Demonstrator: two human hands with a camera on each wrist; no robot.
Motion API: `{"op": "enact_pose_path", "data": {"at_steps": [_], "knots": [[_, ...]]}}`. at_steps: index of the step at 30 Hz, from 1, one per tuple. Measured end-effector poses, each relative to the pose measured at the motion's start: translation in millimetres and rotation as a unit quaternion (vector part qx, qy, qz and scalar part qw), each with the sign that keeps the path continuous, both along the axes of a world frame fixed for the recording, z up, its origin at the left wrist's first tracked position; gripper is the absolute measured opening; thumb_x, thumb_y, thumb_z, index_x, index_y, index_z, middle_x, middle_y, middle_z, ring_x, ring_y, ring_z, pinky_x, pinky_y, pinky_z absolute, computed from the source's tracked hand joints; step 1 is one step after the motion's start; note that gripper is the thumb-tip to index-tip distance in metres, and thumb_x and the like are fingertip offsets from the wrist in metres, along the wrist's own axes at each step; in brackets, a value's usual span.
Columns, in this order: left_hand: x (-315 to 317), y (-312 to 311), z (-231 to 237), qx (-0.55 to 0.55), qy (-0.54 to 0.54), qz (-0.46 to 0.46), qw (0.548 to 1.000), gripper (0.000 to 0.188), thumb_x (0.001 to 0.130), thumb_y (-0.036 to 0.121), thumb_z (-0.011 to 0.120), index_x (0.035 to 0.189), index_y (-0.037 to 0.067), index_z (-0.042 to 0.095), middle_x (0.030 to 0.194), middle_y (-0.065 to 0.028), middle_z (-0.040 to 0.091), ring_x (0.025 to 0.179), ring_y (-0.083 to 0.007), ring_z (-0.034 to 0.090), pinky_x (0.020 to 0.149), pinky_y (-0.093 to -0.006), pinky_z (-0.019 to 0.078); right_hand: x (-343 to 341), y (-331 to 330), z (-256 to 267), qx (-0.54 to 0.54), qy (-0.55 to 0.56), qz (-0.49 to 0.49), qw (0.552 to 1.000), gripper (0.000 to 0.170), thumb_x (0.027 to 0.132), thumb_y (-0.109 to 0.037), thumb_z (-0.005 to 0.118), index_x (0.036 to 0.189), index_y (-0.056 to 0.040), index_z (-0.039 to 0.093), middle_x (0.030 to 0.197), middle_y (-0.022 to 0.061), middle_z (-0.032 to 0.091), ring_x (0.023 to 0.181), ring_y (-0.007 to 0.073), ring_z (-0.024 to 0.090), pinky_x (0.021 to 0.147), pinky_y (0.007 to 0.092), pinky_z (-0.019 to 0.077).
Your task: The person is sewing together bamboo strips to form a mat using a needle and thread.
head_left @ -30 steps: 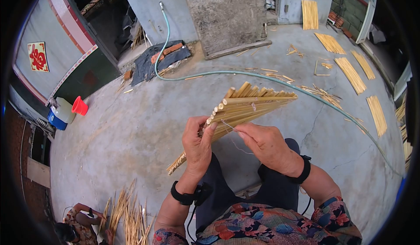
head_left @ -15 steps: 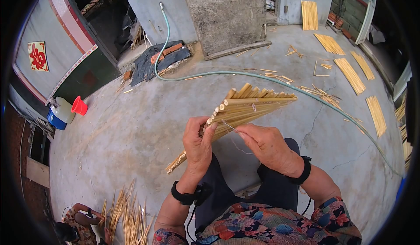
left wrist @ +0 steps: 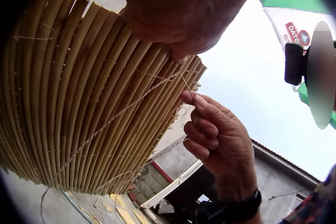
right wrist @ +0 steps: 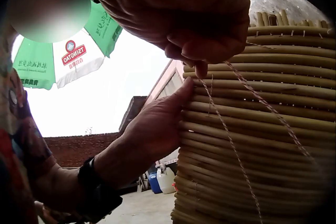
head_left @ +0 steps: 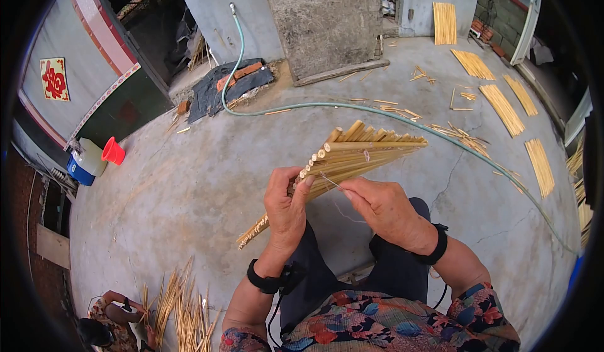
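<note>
A mat of yellow stalks (head_left: 371, 154), joined side by side with twine, is held up over the lap and bends in a curve. My left hand (head_left: 285, 206) grips its near left edge, thumb on the face toward me and fingers behind. With thumb and forefinger, my right hand (head_left: 382, 208) pinches a thin needle (left wrist: 188, 86) whose far end meets the stalks beside the left thumb. Red-and-white twine (left wrist: 118, 109) runs slantwise across the mat, and in the right wrist view two strands of twine (right wrist: 226, 124) hang down over the stalks.
Several finished stalk mats (head_left: 503, 110) lie on the concrete at right. A green hose (head_left: 340, 104) curves across the floor past loose stalks (head_left: 462, 137). At lower left, another person (head_left: 110, 327) handles a pile of long stalks (head_left: 185, 311). A red bucket (head_left: 113, 151) stands at left.
My hands, the mat and the needle stay almost in place. The other person's hands have shifted slightly at the pile of stalks.
</note>
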State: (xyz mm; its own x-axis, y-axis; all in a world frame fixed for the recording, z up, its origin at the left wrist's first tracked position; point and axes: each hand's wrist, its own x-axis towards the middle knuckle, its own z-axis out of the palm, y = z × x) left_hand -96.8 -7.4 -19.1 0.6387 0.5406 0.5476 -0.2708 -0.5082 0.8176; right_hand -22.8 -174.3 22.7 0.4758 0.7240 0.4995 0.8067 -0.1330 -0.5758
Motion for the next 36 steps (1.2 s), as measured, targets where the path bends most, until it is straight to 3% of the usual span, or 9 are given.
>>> {"op": "enact_pose_path", "data": {"at_steps": [13,16,19,23,25,29,31,36], "knots": [[1,-6,0,0.001,-0.005,-0.002,1.000,0.015,0.086,0.012,0.063,0.094,0.001,0.058,0.083,0.0017,0.048,0.074,-0.0056,0.044,0.066,-0.0203,0.0381,1,-4,1,0.003,0.011,0.003,1.000,0.013,0.086,-0.013,0.056,0.094,-0.0037,0.058,0.072,0.0169,0.062,0.065,0.0354,0.060,0.056,0.0415,0.0477],[0,-10,1,0.008,0.003,0.006,1.000,0.014,0.085,0.010,0.064,0.093,0.001,0.058,0.083,-0.0004,0.050,0.074,-0.0080,0.046,0.066,-0.0215,0.0389,1,-10,9,-0.069,0.053,0.002,0.996,0.017,0.086,-0.010,0.056,0.102,-0.0028,0.060,0.082,0.0169,0.063,0.073,0.0324,0.062,0.062,0.0357,0.0492],[-2,-19,-4,0.069,-0.011,0.003,0.998,0.015,0.081,0.008,0.065,0.093,0.001,0.059,0.084,-0.0037,0.053,0.074,-0.0128,0.049,0.066,-0.0231,0.0405,-1,-17,11,-0.113,0.030,-0.003,0.993,0.017,0.086,-0.011,0.056,0.101,-0.0023,0.060,0.080,0.0172,0.062,0.072,0.0328,0.062,0.062,0.0362,0.0493],[-10,-37,-16,0.080,-0.011,-0.026,0.996,0.018,0.077,0.003,0.067,0.093,0.002,0.058,0.086,-0.0077,0.056,0.075,-0.0189,0.053,0.065,-0.0269,0.0437,-21,-33,5,-0.126,0.077,-0.022,0.989,0.016,0.087,-0.009,0.056,0.101,-0.0016,0.059,0.078,0.0165,0.062,0.068,0.0310,0.062,0.060,0.0346,0.0486],[-17,-43,-24,0.137,0.010,-0.033,0.990,0.023,0.075,0.003,0.068,0.096,0.002,0.058,0.090,-0.0101,0.058,0.081,-0.0217,0.057,0.069,-0.0292,0.0464,-36,-44,-8,-0.080,0.160,-0.038,0.983,0.015,0.089,-0.012,0.052,0.098,-0.0015,0.057,0.074,0.0186,0.061,0.065,0.0363,0.060,0.056,0.0428,0.0473],[-32,-50,-40,0.178,0.040,-0.079,0.980,0.030,0.072,0.004,0.069,0.100,0.001,0.057,0.096,-0.0132,0.059,0.087,-0.0263,0.058,0.074,-0.0323,0.0483,-58,-65,-27,-0.094,0.193,-0.038,0.976,0.023,0.088,-0.010,0.052,0.109,-0.0009,0.054,0.080,0.0189,0.060,0.067,0.0347,0.060,0.057,0.0398,0.0483],[-37,-54,-43,0.186,0.018,-0.106,0.977,0.047,0.059,0.002,0.073,0.101,0.001,0.055,0.098,-0.0140,0.057,0.088,-0.0335,0.054,0.076,-0.0411,0.0440,-64,-72,-35,-0.091,0.192,-0.050,0.976,0.019,0.088,-0.009,0.052,0.104,0.0004,0.054,0.078,0.0183,0.059,0.067,0.0343,0.060,0.056,0.0394,0.0480],[-39,-58,-43,0.209,0.006,-0.119,0.971,0.049,0.058,0.006,0.074,0.102,0.001,0.055,0.099,-0.0149,0.057,0.087,-0.0335,0.055,0.076,-0.0430,0.0431,-73,-79,-47,-0.071,0.222,-0.046,0.971,0.009,0.088,-0.008,0.053,0.090,0.0006,0.054,0.072,0.0169,0.057,0.063,0.0344,0.058,0.053,0.0405,0.0457]]}}
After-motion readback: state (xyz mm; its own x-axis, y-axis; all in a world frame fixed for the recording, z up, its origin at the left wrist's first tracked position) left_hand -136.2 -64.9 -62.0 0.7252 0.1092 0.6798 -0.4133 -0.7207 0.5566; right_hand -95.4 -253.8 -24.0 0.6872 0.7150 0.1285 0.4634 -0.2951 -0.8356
